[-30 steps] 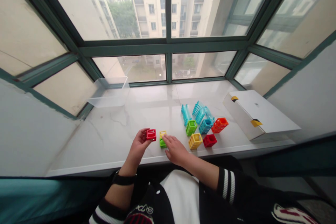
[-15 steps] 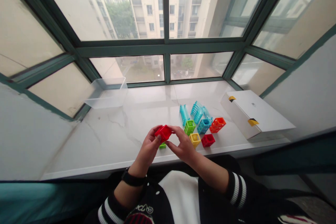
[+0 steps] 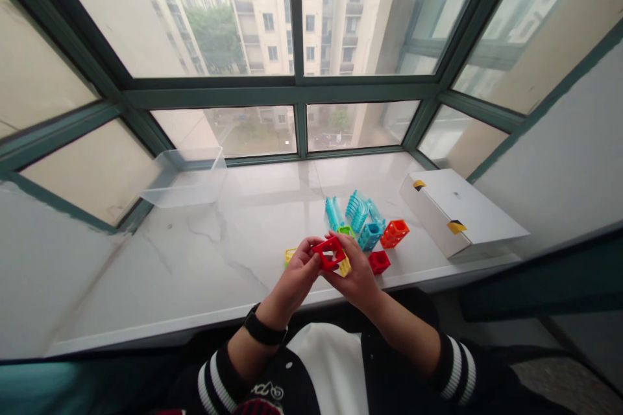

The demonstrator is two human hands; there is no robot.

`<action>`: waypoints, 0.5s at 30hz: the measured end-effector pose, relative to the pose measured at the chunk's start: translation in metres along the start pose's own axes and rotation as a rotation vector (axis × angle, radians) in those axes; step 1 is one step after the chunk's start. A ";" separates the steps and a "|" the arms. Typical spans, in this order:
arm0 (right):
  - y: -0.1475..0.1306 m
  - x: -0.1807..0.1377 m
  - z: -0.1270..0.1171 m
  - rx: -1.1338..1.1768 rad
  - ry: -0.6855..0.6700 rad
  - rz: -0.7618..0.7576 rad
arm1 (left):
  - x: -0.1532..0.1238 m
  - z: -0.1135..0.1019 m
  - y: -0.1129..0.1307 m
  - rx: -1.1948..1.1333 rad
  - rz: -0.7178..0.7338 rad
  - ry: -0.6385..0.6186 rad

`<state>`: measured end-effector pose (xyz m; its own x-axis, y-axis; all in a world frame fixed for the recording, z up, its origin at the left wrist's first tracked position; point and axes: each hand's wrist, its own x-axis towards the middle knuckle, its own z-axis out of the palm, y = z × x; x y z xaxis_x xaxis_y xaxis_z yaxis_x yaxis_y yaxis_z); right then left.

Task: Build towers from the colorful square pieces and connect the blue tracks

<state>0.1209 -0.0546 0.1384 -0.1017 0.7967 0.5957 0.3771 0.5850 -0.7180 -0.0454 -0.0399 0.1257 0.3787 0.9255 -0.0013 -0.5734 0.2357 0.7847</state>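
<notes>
Both of my hands meet above the front part of the sill around a red hollow cube block [image 3: 329, 252], its square opening turned up toward me. The fingers and thumb of my left hand [image 3: 302, 270] pinch its left side. My right hand [image 3: 357, 272] is closed on its right side. A yellow block [image 3: 345, 266] shows just under the red one by the right fingers; whether it is touched I cannot tell. Left of my left hand, a yellow block [image 3: 289, 255] with green below it is partly hidden. Behind my right hand a green block [image 3: 346, 231] peeks out.
Right of my hands stand a blue block [image 3: 370, 237], an orange block [image 3: 394, 233] and another red block [image 3: 379, 263]. Clear blue ridged pieces [image 3: 357, 210] lie behind them. A white box [image 3: 467, 211] is at the right, a transparent tub [image 3: 187, 191] at the back left.
My hands and the red block have moved right and the block has turned, its opening now facing me. The yellow block on the left has come into view. The whole view has shifted slightly.
</notes>
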 end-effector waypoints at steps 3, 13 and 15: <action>0.002 -0.002 -0.012 -0.026 -0.017 0.015 | 0.005 0.006 -0.004 0.034 -0.004 -0.036; 0.029 -0.020 -0.072 0.209 0.064 0.320 | 0.004 0.034 -0.009 0.131 -0.030 -0.288; 0.041 -0.025 -0.088 0.202 0.152 0.372 | 0.002 0.040 -0.011 0.157 -0.052 -0.347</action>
<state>0.2196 -0.0641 0.1254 0.1491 0.9359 0.3191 0.1732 0.2930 -0.9403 -0.0099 -0.0527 0.1420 0.6433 0.7516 0.1456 -0.4392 0.2066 0.8743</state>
